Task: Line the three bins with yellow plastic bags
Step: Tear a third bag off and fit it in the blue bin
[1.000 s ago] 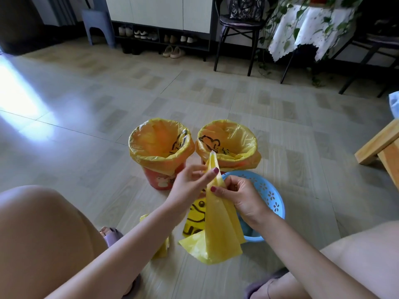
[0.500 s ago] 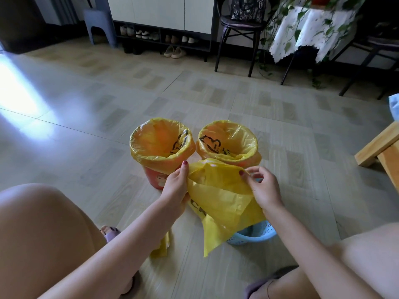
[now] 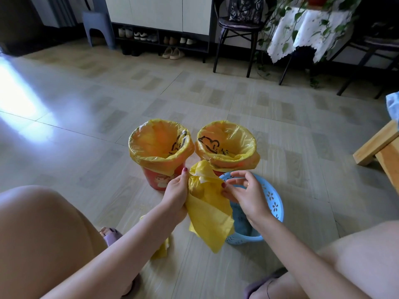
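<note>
Sitting on the floor, working over three bins.

Status of the two far bins: red bin at left and second bin at right, both already lined, yellow film folded down over each rim. Two of three done, judging by how things lie.

Remaining: blue bin, nearest, perforated wall, showing no liner inside (lower left part hidden behind the bag).

Holding the third bag above and just left of the blue bin, bunched at the top and hanging down slack, not yet opened out. Left hand clenched around the bag's upper edge. Right hand pinching the film between thumb and forefinger, remaining fingers spread loose above the blue rim. Apparently separating the layers to find the mouth.

Lying on the floor beneath the left forearm: a further scrap of yellow plastic, possibly spare bags, partly hidden.

Still to be done, by estimate: opening the mouth, lowering the bag into the blue bin, pressing it toward the bottom, turning the edge over the rim.
</note>
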